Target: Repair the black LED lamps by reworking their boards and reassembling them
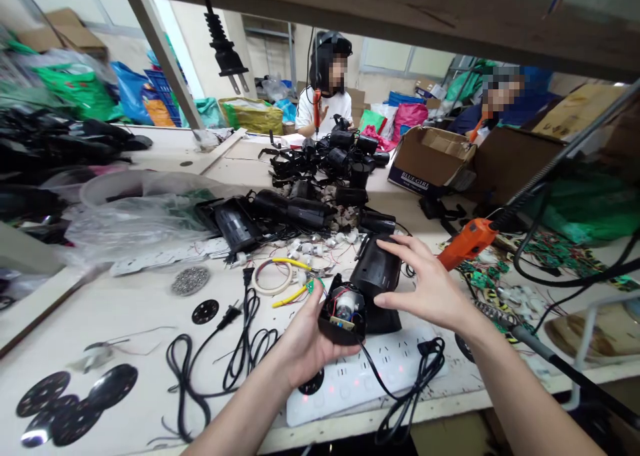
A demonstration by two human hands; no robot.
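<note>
My left hand [310, 343] is closed around an open black plastic housing [330, 329], held up above the power strip. Inside the housing show a small motor [346, 306], red and blue wires and a small circuit board [342, 323]. A black cord [373, 366] runs down from it to a coiled bundle. Just to the right, my right hand [430, 283] grips a black cylindrical shell [375, 266], thumb low and fingers at its upper edge. The shell stands close against the housing; whether the two touch is hard to tell.
A white power strip [325, 409] with lit red lights lies below my hands. An orange electric screwdriver [467, 243] hangs at right. Black shells [305, 209], screws [190, 281], cords [185, 376] and black discs [113, 384] cover the table. Two people [327, 103] sit opposite.
</note>
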